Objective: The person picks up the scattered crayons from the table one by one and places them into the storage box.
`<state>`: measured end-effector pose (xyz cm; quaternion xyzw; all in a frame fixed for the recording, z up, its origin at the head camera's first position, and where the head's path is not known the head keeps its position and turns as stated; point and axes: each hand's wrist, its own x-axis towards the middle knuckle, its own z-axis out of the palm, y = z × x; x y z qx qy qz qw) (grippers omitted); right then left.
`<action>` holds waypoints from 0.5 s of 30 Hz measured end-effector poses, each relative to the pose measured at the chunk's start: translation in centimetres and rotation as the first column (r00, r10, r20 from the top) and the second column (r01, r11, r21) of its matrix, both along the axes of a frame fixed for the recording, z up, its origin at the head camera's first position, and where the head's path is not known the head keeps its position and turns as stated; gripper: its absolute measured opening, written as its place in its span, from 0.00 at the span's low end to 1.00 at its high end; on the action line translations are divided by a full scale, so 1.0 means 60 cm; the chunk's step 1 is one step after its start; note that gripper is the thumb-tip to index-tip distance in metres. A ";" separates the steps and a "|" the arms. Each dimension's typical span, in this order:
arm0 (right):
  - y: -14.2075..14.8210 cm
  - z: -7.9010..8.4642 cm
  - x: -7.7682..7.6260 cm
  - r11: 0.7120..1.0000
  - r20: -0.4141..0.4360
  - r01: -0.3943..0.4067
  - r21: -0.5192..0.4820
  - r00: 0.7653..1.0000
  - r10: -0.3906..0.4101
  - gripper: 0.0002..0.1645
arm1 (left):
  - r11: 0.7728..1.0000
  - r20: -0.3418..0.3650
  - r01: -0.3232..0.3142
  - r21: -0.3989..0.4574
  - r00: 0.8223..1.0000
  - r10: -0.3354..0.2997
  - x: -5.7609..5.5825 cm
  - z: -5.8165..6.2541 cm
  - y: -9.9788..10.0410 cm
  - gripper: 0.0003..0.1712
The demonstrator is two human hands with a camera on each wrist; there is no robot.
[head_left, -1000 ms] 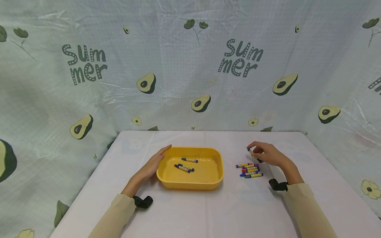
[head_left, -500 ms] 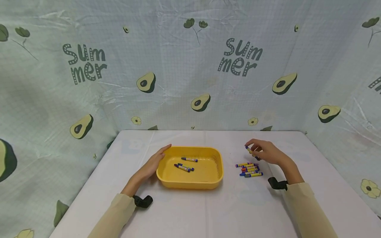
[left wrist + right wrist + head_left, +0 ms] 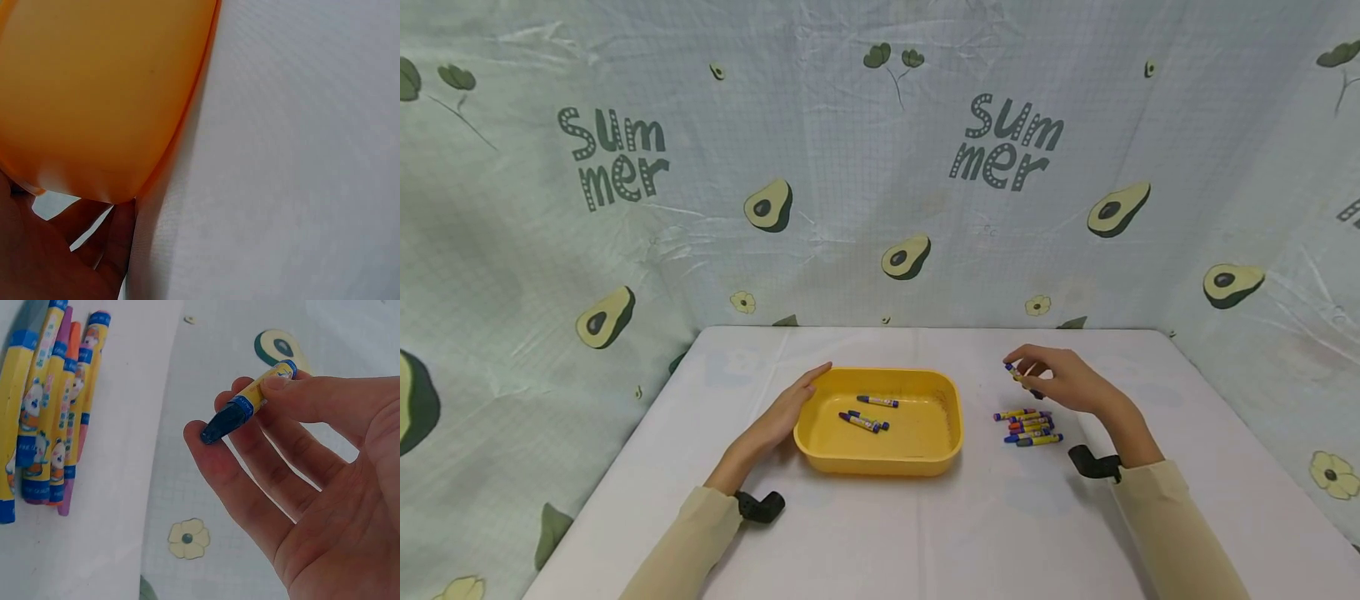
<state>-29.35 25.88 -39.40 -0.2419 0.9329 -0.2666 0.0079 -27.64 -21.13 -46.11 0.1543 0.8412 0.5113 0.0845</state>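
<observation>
In the head view my left hand point(image 3: 781, 417) rests against the left side of a yellow plastic tray point(image 3: 874, 467). The left wrist view shows its fingers point(image 3: 119, 240) touching the outer wall of the tray. My right hand point(image 3: 1067, 379) is raised above the table and pinches a dark blue-green crayon point(image 3: 253, 395) in a yellow wrapper, thumb on top and fingers beneath. The crayon's dark tip points toward one fingertip. Below and in front of this hand, several crayons point(image 3: 1033, 428) lie side by side in a small pile. Three crayons point(image 3: 859, 422) lie inside the tray.
A white cloth point(image 3: 865, 542) covers the table. Behind it hangs a pale curtain point(image 3: 827, 283) printed with avocados and lettering. Black cameras are strapped to both wrists, the left one point(image 3: 762, 507) close to the table.
My right hand has moved slightly left and up, with the crayon still pinched in it. The left hand, the tray and the pile have stayed in place.
</observation>
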 end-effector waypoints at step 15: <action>-0.038 0.012 0.004 0.996 -0.010 -0.092 -0.011 0.996 0.092 0.19 | 1.000 0.023 -0.010 0.004 1.000 0.010 0.003 0.002 0.001 0.31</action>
